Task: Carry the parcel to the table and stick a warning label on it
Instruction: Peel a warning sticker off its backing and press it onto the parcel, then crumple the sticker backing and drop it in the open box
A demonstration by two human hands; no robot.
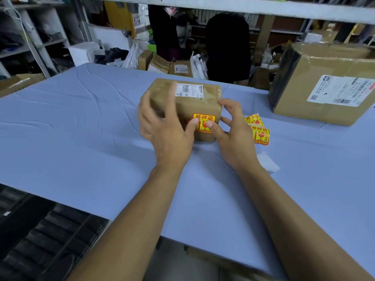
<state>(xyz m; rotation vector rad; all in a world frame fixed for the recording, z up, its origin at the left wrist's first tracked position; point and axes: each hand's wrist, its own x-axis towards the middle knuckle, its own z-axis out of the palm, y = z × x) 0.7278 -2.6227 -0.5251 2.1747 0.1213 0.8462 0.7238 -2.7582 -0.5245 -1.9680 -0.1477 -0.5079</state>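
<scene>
A small brown cardboard parcel [194,104] wrapped in clear tape stands on the blue table [81,122], a white shipping label on its top. A yellow and red warning label [204,119] is stuck on its near side. My left hand [162,126] wraps the parcel's left side, its thumb pressing the label. My right hand [231,130] is at the parcel's right corner, thumb on the label, fingers spread. Loose warning labels [258,128] lie just right of the parcel.
A large taped cardboard box [324,84] stands at the table's right. A white backing strip [267,162] lies near my right wrist. A person in black [227,47] is behind the table. Shelves and piled parcels fill the background.
</scene>
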